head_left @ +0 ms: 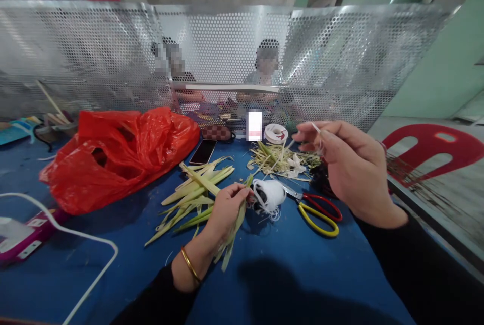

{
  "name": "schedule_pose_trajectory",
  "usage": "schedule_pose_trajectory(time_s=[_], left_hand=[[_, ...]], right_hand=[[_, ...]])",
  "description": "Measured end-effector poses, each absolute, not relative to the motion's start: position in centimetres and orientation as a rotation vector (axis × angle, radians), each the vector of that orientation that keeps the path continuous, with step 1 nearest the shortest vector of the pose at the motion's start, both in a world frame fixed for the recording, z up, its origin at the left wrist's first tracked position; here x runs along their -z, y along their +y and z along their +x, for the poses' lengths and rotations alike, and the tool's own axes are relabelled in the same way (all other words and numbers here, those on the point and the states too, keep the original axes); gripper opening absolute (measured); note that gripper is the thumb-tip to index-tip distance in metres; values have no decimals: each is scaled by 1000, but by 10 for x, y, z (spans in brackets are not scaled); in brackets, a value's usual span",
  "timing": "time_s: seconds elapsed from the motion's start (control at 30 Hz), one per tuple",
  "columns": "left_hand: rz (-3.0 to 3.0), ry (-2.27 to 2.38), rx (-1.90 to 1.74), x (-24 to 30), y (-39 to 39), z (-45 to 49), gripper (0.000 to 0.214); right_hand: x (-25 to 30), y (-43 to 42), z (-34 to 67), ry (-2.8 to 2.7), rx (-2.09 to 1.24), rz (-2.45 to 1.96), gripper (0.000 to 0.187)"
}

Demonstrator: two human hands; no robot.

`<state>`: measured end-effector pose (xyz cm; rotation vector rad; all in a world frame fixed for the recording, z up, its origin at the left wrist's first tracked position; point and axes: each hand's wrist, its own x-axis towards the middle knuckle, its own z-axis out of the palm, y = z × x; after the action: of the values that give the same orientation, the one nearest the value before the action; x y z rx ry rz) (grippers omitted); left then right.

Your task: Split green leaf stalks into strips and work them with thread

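My left hand (226, 210) is closed around a small bundle of pale green leaf strips (235, 236), low over the table. Off to the right and higher, my right hand (353, 171) pinches a thin white thread (316, 128) between thumb and fingers. Just right of the left hand lies a ball of white thread (275, 193) with loose ends trailing. Scissors (319, 219) with one red and one yellow handle rest beside it, blades toward the ball. Left of the left hand is a loose pile of long husk-like leaves (192, 199).
A red plastic bag (124, 156) lies on the blue table (124, 274), near a phone (204, 152) and a checked case (216, 133). Leaf scraps (278, 158) and a tape roll (276, 133) lie behind. A white cable (109, 244) crosses the left. People sit beyond a perforated metal screen (227, 27).
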<state>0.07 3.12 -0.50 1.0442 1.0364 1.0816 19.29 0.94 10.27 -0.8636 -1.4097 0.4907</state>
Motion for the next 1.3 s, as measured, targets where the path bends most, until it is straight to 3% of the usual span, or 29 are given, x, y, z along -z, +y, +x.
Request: schedule_pose_trajectory(time_s=[0.13, 0.4, 0.67, 0.83, 1.3], left_hand=[[876, 930, -1059, -4, 21, -2, 20], [638, 594, -591, -19, -19, 14, 15], [408, 529, -533, -16, -25, 23, 11], [250, 622, -564, -14, -22, 18, 12], [229, 631, -766, -10, -11, 3, 26]], right_hand=[[-90, -21, 205, -1307, -650, -951, 19], [-53, -76, 211, -1237, -1087, -1059, 26], [-14, -107, 188, -832, -1649, -1048, 24], [-1, -115, 189, -785, -1738, -1073, 27], [8, -127, 220, -747, -1608, -1158, 30]])
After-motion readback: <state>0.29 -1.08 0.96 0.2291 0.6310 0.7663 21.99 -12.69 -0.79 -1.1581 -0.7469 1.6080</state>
